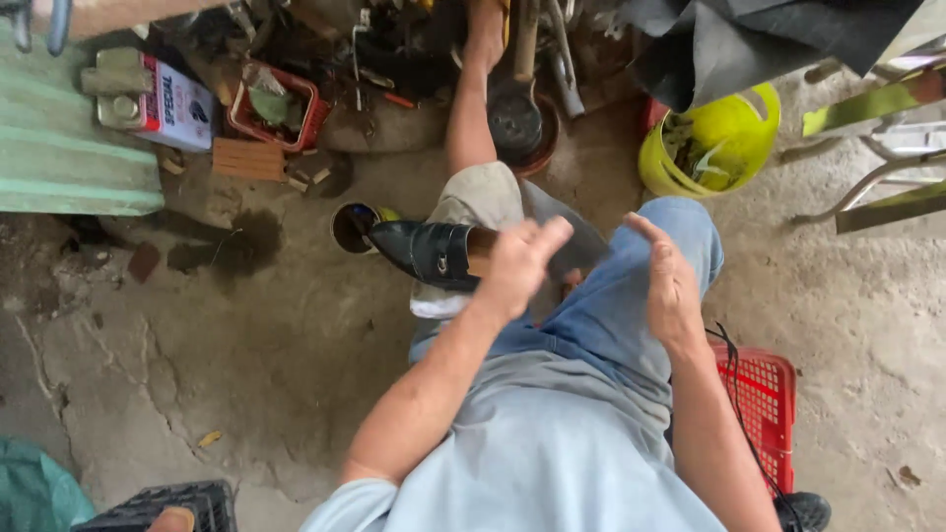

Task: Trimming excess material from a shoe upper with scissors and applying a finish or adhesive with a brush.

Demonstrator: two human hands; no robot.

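A black leather shoe (429,254) lies on its side across my left knee, toe pointing left, on a beige cloth (478,197). My left hand (517,264) hovers just right of the shoe's heel opening, fingers loosely extended and holding nothing; whether it touches the heel I cannot tell. My right hand (670,281) is raised over my blue-jeaned right thigh (611,315), palm open and fingers apart, empty. The two hands face each other a short gap apart.
A small open tin (351,227) sits on the concrete floor by the shoe's toe. A yellow bucket (711,143) stands at the back right, with a red crate (761,394) under me. Tools, a red tray (278,106) and a metal can (163,99) crowd the back.
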